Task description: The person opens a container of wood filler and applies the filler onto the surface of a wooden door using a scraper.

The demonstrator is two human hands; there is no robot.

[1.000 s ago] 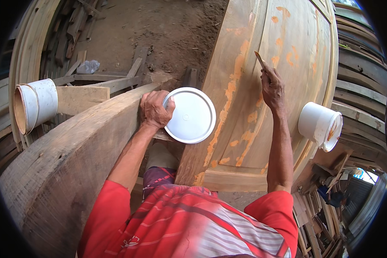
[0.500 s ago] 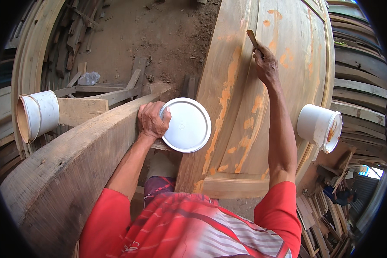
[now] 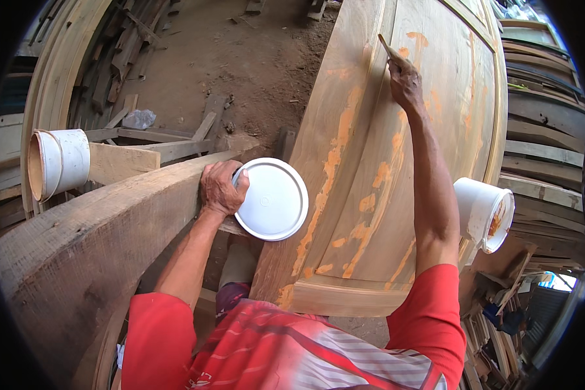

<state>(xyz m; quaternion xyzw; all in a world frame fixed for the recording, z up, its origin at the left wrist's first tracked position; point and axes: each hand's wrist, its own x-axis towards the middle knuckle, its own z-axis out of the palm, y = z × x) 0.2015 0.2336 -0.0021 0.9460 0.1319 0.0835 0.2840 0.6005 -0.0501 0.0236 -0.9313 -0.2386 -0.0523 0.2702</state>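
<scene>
My left hand [image 3: 222, 188] grips the rim of a round white lid [image 3: 272, 200], thumb on its top face. The lid is beside the near left edge of a large panelled wooden door [image 3: 315, 260] that lies in front of me. Orange filler [image 3: 344, 140] is smeared in streaks and patches over the door's boards and joints. Stretched out over the far part of the door, my right hand [image 3: 406, 83] is closed round a thin, narrow flat spatula [image 3: 385, 47]. Its tip points away along a panel joint; whether it touches the wood I cannot tell.
A white bucket [image 3: 469, 207] with orange smears inside stands at the door's right edge. Left of me a thick curved timber [image 3: 91, 224] runs close by my left arm. Another white bucket [image 3: 71, 157] lies tipped at far left. Stacked boards [image 3: 543, 136] line the right side.
My right hand and the spatula have moved farther away along the door. The whole view has shifted slightly. My left hand keeps its hold on the lid.
</scene>
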